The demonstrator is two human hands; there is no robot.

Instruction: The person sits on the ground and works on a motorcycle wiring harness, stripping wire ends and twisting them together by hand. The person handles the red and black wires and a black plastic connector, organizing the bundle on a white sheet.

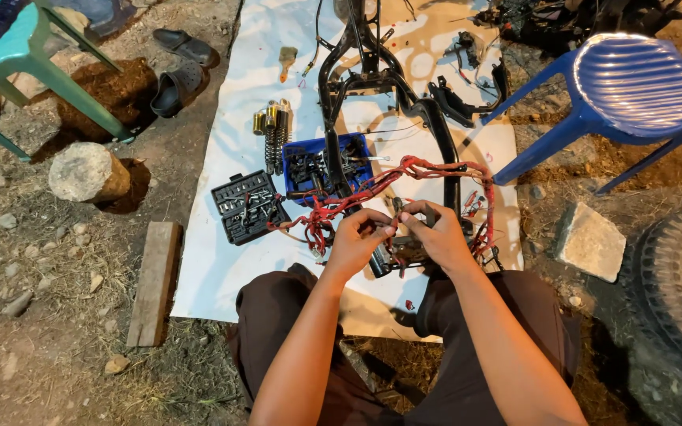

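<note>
Left hand (pixel 357 237) curled tight, pinching the red wiring harness (pixel 404 170) draped across the black frame (pixel 372 75); right hand (pixel 436 233) likewise closed on a small connector, hidden between fingertips. Best kept low, close, wires slack, no tugging

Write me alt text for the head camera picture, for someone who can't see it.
Seen from above, a seated person's left hand and right hand meet on a red-wrapped wire harness draped over a black motorcycle frame. It lies on a white sheet, beside a blue parts tray and an open socket set.
</note>
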